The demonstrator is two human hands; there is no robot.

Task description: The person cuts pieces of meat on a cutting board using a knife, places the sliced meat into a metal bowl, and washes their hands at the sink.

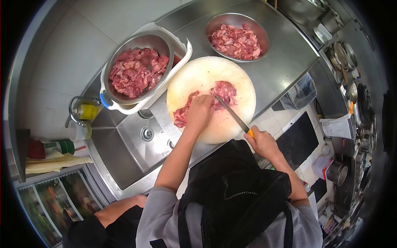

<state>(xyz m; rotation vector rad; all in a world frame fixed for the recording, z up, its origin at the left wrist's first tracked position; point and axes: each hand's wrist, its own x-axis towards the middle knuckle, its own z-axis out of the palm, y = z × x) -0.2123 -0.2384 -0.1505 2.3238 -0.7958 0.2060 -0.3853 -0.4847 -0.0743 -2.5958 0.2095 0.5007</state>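
Observation:
My right hand (pixel 263 143) is closed around the yellow handle of a kitchen knife (pixel 232 114). The blade points up and left, its tip against the raw meat (pixel 225 91) on a round white cutting board (pixel 223 131). My left hand (pixel 200 110) presses down on the meat with fingers bent, just left of the blade; its fingertips are partly hidden. More meat lies on the board to the left of that hand. Beyond the board stands a metal bowl (pixel 209 28) of cut meat. A larger metal bowl (pixel 168 46) of meat rests in a white tub (pixel 188 51) at the left.
A steel sink (pixel 120 159) lies left of the board. A tap (pixel 74 109) and a bottle of yellow liquid (pixel 87 111) are beside it. Pans (pixel 341 56) line the right side. A bin with a clear liner (pixel 302 91) stands below the counter. Another person's arm (pixel 120 211) shows at lower left.

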